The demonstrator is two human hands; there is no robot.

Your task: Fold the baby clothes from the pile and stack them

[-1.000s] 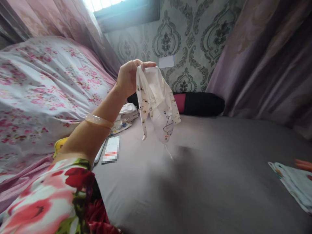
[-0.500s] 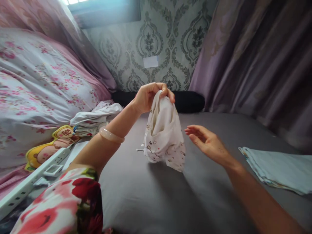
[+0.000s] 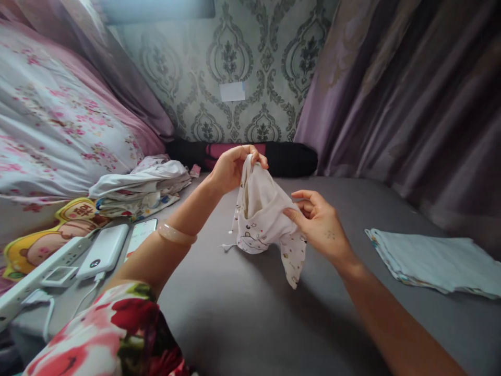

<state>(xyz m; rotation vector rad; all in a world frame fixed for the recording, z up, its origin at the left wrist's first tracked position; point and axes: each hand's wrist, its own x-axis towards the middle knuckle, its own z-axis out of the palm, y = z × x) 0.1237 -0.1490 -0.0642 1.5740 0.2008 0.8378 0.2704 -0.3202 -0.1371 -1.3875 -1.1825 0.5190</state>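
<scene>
A small white printed garment hangs above the grey bed sheet, its neck opening facing me and one sleeve dangling at the right. My left hand pinches its top edge, with a pale bangle on the wrist. At the garment's right side, my right hand has thumb and fingers closed on the fabric near the shoulder. A thin string hangs off the garment's left side.
Folded light cloths lie at the right. Crumpled clothes, a yellow cartoon cushion, a power bank, a phone and a power strip are at the left. A dark bolster lies along the wall.
My right hand has moved left and taken hold of the garment's right side. The garment is now spread wider, with a sleeve hanging apart. The view has shifted slightly.
</scene>
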